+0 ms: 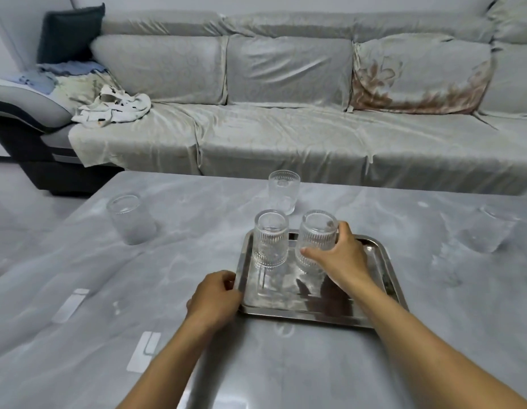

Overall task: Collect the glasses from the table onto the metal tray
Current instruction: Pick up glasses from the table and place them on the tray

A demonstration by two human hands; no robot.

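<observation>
A metal tray (383,278) lies on the grey marble table (138,276). Two ribbed glasses stand on its far half. My right hand (339,255) is wrapped around the right glass (315,234). The left glass (269,239) stands free beside it. My left hand (215,296) grips the tray's left edge. Three more glasses stand on the table: one (283,191) just behind the tray, one (129,218) at the far left, one (489,231) at the far right.
A long sofa (286,128) with a pale cover runs behind the table, with crumpled cloths (112,107) on its left end. The table's far left corner (120,175) drops off to the floor.
</observation>
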